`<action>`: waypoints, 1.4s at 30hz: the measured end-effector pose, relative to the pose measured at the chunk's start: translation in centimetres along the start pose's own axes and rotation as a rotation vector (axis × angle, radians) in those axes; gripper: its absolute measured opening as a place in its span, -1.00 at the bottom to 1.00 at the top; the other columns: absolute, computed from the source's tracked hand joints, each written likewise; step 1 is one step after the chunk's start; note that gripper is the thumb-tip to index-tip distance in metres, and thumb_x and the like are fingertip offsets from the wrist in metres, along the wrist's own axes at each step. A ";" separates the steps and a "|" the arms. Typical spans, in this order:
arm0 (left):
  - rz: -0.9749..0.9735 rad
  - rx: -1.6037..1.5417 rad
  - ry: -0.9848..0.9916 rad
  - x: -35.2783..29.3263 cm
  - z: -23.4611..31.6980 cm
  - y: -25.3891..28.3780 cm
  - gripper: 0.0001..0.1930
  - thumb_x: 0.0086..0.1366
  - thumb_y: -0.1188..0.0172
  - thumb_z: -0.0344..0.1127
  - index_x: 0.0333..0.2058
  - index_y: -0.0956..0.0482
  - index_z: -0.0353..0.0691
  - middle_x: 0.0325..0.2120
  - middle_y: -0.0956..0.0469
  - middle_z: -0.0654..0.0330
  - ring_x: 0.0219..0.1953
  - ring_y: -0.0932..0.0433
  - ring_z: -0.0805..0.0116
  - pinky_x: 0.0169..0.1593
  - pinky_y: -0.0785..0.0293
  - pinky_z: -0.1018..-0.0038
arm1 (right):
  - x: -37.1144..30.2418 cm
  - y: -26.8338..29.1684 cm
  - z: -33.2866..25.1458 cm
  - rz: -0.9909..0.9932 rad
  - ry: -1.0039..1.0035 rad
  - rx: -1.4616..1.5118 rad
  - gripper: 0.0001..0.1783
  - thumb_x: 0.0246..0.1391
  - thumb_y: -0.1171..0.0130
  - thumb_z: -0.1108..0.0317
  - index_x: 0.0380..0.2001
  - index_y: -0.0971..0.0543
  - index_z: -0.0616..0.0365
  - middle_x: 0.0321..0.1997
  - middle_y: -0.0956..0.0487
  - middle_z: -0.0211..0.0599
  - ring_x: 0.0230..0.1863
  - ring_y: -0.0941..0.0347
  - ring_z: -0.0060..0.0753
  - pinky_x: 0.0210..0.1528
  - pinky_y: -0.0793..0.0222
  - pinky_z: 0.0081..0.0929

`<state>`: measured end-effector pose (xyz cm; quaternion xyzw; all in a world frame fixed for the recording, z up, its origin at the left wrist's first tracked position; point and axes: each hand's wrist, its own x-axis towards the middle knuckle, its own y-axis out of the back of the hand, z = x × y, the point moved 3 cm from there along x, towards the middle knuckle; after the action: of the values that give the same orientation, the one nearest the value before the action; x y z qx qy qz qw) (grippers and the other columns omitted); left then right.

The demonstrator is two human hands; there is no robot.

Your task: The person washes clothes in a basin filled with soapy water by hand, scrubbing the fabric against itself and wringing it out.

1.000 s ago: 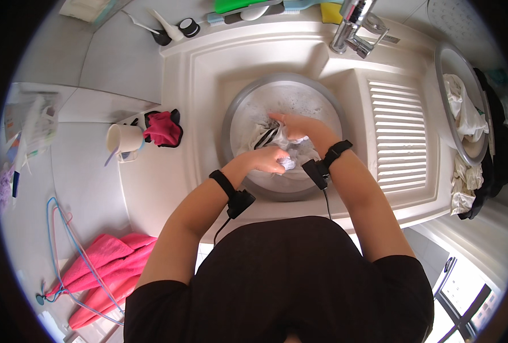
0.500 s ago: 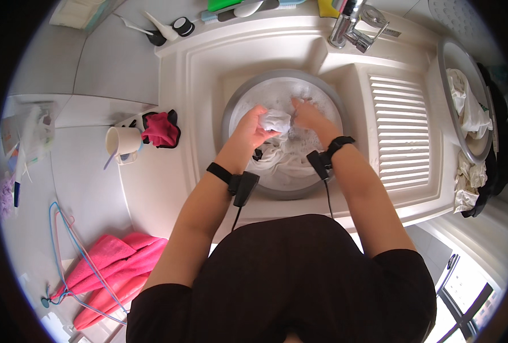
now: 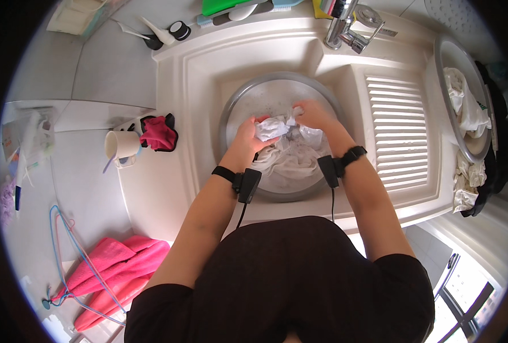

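Note:
Over a round grey-rimmed basin [image 3: 282, 76], my left hand [image 3: 247, 137] is closed around a bunched wet white cloth [image 3: 271, 129]. My right hand [image 3: 318, 116], fingers pinched, grips another part of the white fabric just to the right, and a fold of it hangs below those fingers. Whether both hands hold one single piece, I cannot tell. More white cloth [image 3: 294, 164] lies heaped in cloudy, sudsy water underneath. Both wrists wear black straps with small black boxes and cables.
The basin stands in a cream sink [image 3: 199, 80] with a ribbed washboard [image 3: 399, 131] on its right. A chrome tap [image 3: 345, 35] rises behind. Another basin [image 3: 464, 74] with white laundry sits far right. At left are a mug [image 3: 121, 144], a red cloth [image 3: 159, 134] and hangers [image 3: 82, 251].
My right hand has lifted from the water, drawing up white fabric in its fingers. My left hand has shifted slightly down and left, still holding the bunched cloth.

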<state>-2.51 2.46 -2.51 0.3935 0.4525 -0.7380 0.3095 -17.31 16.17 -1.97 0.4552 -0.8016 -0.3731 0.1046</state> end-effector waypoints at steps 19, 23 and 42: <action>-0.408 -0.223 -0.003 -0.5 -2.7 -4.4 -0.60 0.23 0.13 -0.20 0.01 -0.30 -0.22 -0.03 -0.36 0.10 -0.06 -0.35 0.17 -0.10 -0.30 0.19 | -3.2 9.1 -11.0 0.017 -0.134 1.872 -0.71 0.01 0.12 0.48 -0.18 -0.42 0.34 -0.29 -0.55 -0.12 -0.31 -0.53 -0.25 -0.26 -0.52 -0.35; -0.488 -0.346 0.012 -2.3 -2.5 -6.3 -0.60 0.27 0.17 -0.15 0.02 -0.29 -0.17 -0.01 -0.35 0.14 -0.06 -0.34 0.17 -0.07 -0.27 0.15 | -2.0 6.3 -8.0 0.196 -0.258 1.830 -0.72 0.00 0.07 0.52 -0.17 -0.42 0.29 -0.28 -0.53 -0.17 -0.28 -0.51 -0.29 -0.21 -0.50 -0.36; 0.036 0.075 -0.112 6.9 -5.0 -4.2 -0.64 0.34 0.28 -0.19 -0.08 -0.40 -0.24 -0.09 -0.44 0.02 -0.02 -0.41 0.07 -0.04 -0.38 0.21 | -1.5 -10.5 8.7 0.000 -0.859 0.636 -0.30 -0.05 -0.17 -0.09 -0.04 -0.43 0.33 -0.10 -0.52 -0.01 -0.07 -0.42 -0.07 -0.02 -0.32 -0.29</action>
<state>-7.87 8.03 -8.06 0.3710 0.3991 -0.7697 0.3326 -14.02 18.56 -15.12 0.2708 -0.8458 -0.2643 -0.3760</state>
